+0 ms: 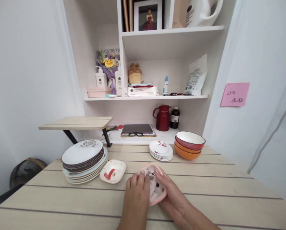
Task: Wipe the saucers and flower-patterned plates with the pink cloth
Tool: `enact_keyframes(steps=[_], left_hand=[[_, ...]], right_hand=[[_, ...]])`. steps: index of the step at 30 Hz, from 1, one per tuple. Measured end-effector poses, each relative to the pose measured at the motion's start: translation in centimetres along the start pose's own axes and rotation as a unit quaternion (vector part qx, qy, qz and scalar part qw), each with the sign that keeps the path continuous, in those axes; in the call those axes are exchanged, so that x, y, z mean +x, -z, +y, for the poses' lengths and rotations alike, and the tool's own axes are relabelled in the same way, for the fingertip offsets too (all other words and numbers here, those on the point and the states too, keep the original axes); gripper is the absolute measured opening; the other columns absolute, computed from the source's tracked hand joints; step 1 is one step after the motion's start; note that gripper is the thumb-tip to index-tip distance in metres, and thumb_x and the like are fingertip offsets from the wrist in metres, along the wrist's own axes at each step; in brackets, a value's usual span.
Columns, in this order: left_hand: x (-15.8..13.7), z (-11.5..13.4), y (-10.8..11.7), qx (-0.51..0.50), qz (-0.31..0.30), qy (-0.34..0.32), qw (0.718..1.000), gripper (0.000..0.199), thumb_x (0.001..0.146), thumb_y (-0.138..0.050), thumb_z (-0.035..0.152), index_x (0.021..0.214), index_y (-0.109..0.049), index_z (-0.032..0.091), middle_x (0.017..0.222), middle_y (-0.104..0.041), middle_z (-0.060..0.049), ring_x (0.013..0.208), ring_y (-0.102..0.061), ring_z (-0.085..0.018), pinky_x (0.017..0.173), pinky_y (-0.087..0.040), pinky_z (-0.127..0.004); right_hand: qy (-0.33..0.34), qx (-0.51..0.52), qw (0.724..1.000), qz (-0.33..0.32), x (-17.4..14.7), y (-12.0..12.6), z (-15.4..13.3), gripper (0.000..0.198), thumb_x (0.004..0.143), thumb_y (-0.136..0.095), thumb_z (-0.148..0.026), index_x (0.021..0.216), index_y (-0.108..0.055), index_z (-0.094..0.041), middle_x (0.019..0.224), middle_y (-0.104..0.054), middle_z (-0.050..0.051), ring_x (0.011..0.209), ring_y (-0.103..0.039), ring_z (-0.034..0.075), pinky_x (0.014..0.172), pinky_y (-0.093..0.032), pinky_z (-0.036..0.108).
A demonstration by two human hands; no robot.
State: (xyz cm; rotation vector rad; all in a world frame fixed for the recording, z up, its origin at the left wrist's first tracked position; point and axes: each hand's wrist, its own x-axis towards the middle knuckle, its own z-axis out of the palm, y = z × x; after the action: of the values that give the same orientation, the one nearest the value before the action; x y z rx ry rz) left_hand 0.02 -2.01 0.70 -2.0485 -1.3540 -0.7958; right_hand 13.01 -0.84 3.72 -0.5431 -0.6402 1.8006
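Note:
A small square bowl (162,191) with a pink rim and dark and red spots inside is tilted above the table in front of me. My right hand (175,195) grips its right side, thumb over the rim and the other fingers underneath. Inside the bowl lies a crumpled pale cloth (153,184). My left hand (136,191) is closed on this cloth, its fingers bent over the bowl's left side; the fingertips are partly hidden. To the left of my hands, a second squarish white bowl (119,172) with a red mark inside rests on the table.
Stacked plates (82,156) stand at the left, beside a small raised wooden shelf (75,123). Small floral plates (160,150) and a stack of red and orange bowls (189,145) sit at the back. Behind are a laptop (137,129), a red jug (163,118) and a dark bottle (174,118).

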Motion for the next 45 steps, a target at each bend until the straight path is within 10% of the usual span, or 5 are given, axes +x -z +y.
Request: enact_keyframes(steps=[9,16,22,34,45], left_hand=[[1.0,1.9,1.6,-0.358,-0.181,0.174,0.899,0.046,0.063,-0.067,0.014,0.108,-0.066,0.024,0.113,-0.063,-0.009,0.108,-0.053,-0.031,0.095,-0.042,-0.048],[2.2,0.3,3.3,-0.711,-0.17,0.368,0.574,0.042,0.078,-0.065,0.047,0.105,-0.066,0.014,0.095,-0.071,-0.01,0.094,-0.065,-0.026,0.086,-0.049,-0.035],[2.8,0.6,4.2,-0.777,-0.018,0.474,0.414,0.067,0.081,-0.065,0.05,0.139,-0.042,0.027,0.13,-0.061,-0.009,0.123,-0.054,-0.025,0.106,-0.04,-0.037],[0.7,1.7,2.4,-0.504,-0.028,0.259,0.824,0.073,0.089,-0.043,0.059,0.15,-0.025,0.023,0.16,-0.014,-0.011,0.146,-0.015,-0.029,0.116,-0.022,-0.043],[-0.1,0.4,2.0,-0.198,0.036,0.109,0.973,0.054,0.084,-0.062,0.041,0.136,-0.048,0.04,0.15,-0.04,-0.007,0.139,-0.033,-0.033,0.112,-0.028,-0.049]], right_hand=[[0.035,-0.061,0.996,0.06,0.2,0.2,0.0,0.052,0.08,-0.069,-0.041,0.127,-0.054,-0.027,0.074,-0.066,-0.002,0.061,-0.058,0.012,0.054,-0.042,0.021],[-0.038,0.037,0.998,0.041,0.7,0.7,-0.5,0.048,0.082,-0.065,-0.048,0.118,-0.061,-0.017,0.098,-0.073,0.009,0.089,-0.066,0.022,0.078,-0.05,0.034],[-0.07,0.079,0.994,0.003,1.1,1.3,-0.6,0.054,0.086,-0.057,-0.052,0.126,-0.059,-0.015,0.109,-0.073,0.012,0.099,-0.066,0.026,0.089,-0.048,0.041],[-0.134,0.094,0.986,-0.016,0.4,1.1,-0.6,0.061,0.079,-0.058,-0.065,0.117,-0.066,-0.017,0.105,-0.074,0.011,0.103,-0.065,0.026,0.098,-0.042,0.039],[-0.26,0.107,0.95,-0.135,0.9,1.1,-1.9,0.07,0.072,-0.057,-0.073,0.114,-0.068,-0.018,0.105,-0.074,0.014,0.106,-0.062,0.033,0.091,-0.046,0.044]])
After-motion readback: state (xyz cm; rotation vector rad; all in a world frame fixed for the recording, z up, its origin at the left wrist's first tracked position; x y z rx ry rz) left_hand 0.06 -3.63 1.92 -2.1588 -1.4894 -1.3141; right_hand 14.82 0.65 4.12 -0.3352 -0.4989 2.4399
